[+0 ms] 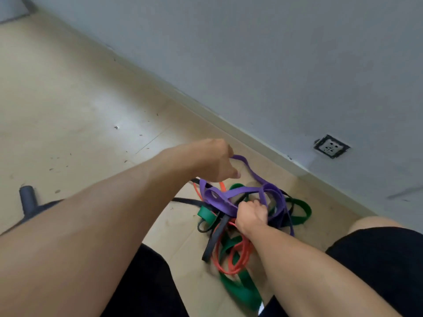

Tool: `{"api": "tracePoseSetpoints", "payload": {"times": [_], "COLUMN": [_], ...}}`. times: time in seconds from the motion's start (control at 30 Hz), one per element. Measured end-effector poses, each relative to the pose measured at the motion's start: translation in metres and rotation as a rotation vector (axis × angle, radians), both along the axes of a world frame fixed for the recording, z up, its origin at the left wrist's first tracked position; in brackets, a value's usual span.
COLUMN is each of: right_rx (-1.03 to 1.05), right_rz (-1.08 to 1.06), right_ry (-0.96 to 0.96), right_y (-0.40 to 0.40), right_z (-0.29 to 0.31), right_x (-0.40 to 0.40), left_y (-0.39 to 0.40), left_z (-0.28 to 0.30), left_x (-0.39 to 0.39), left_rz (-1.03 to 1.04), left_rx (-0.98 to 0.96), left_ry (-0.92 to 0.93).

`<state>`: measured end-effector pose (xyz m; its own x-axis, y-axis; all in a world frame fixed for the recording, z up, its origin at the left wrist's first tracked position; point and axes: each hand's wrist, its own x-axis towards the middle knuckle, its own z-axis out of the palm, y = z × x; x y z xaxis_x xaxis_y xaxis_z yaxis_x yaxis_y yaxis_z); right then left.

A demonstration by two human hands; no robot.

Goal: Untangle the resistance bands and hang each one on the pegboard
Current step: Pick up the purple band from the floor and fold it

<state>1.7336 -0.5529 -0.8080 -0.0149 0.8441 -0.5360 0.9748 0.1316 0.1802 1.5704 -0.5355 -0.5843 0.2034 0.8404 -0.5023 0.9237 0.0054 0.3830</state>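
Purple band [238,193] gripped by both hands, fingers hidden, tangle blurred

You see a beige tiled floor [68,99], grey wall [274,53] upper right, wall socket [331,146] at right, dark cylinder [28,197] far left.

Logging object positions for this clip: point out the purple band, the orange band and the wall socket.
purple band [240,191]: head view, flat strap in mid-tangle.
orange band [238,255]: head view, thin loop on the floor.
wall socket [331,146]: head view, faceplate centre.
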Motion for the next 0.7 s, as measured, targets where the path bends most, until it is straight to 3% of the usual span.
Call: {"api": "tracePoseSetpoints", "payload": {"times": [0.17,0.33,0.57,0.7], "right_rx": [0.040,0.021,0.332,0.405], "right_rz": [-0.045,-0.074,0.176,0.395], "right_ry": [0.254,0.730,0.914,1.015], "right_y": [0.015,0.023,0.014,0.001], "right_z": [0.069,0.168,0.308,0.379], "right_x": [0.016,0.030,0.039,0.043], "left_y": [-0.032,-0.057,-0.065,-0.043], "left_z": [0.020,0.042,0.091,0.133], "left_x": [-0.003,-0.010,-0.006,0.002], "left_rz": [0.002,0.138,0.195,0.202], "left_rx": [0.040,0.171,0.479,0.260], "left_ry": [-0.032,-0.205,-0.359,-0.708]}}
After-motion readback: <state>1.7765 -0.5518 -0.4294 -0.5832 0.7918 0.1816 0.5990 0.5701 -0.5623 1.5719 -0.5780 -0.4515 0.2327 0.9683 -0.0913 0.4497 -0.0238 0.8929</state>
